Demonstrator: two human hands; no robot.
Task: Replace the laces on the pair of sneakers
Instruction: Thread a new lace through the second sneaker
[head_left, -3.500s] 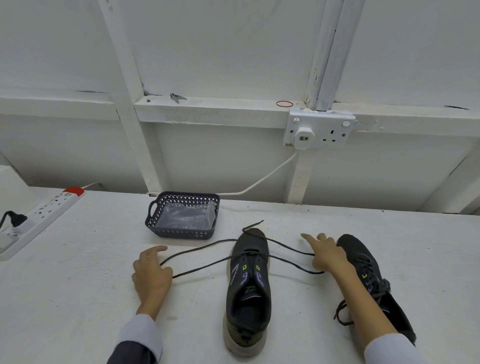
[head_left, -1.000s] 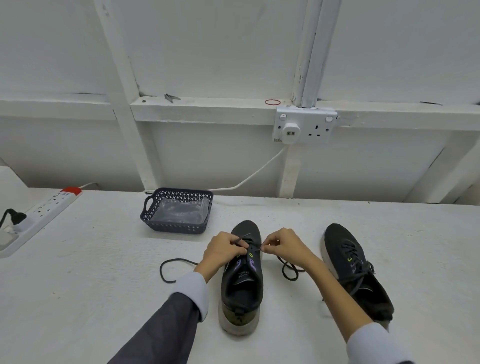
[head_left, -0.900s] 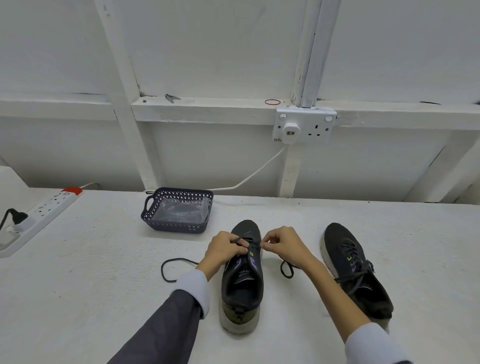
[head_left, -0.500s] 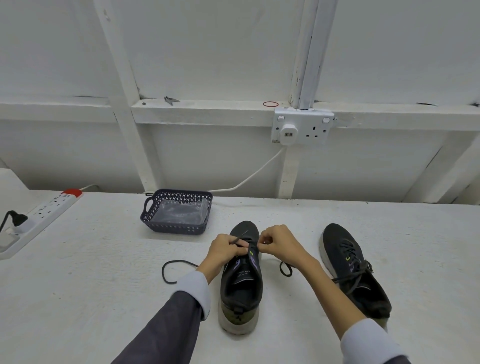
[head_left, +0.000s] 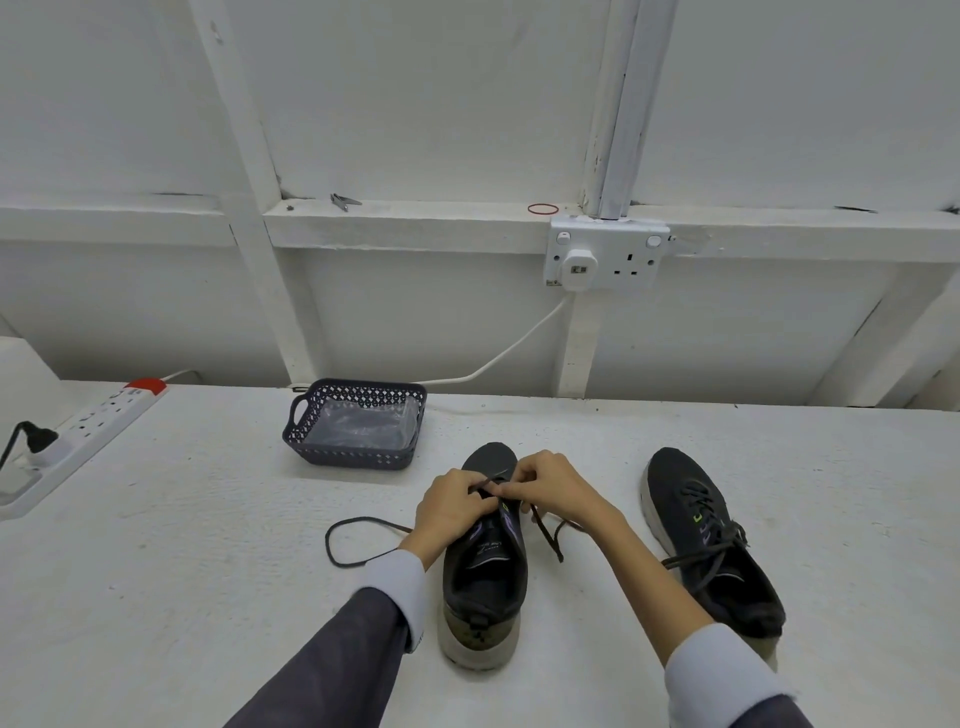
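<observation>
Black mesh and a pale sole: the sneaker I'm lacing (head_left: 485, 577) stands at the lower centre of the frame, toe pointing away from me, on the white counter (head_left: 182, 571). Both my hands meet over its front eyelets. My left hand (head_left: 452, 506) is curled, thumb and fingers pinching the dark lace (head_left: 327, 543) just above the tongue. My right hand (head_left: 550, 483) is curled too, and its fingertips pinch the same lace right beside the left. One loose stretch of lace loops out over the counter left of the shoe, and the other end trails down on the right, between the shoe and my right forearm.

The second sneaker (head_left: 711, 545) sits at the right of the frame, apart from the first, laced, with its ends lying loose across the tongue.

Behind the shoes, left of centre, is a dark perforated basket (head_left: 353, 457) with clear plastic inside. A white power strip (head_left: 88, 431) with a red switch lies at the far left edge. On the white wall above, right of centre, is a double socket (head_left: 605, 254), with a red rubber band (head_left: 543, 209) on the ledge just beside it.
</observation>
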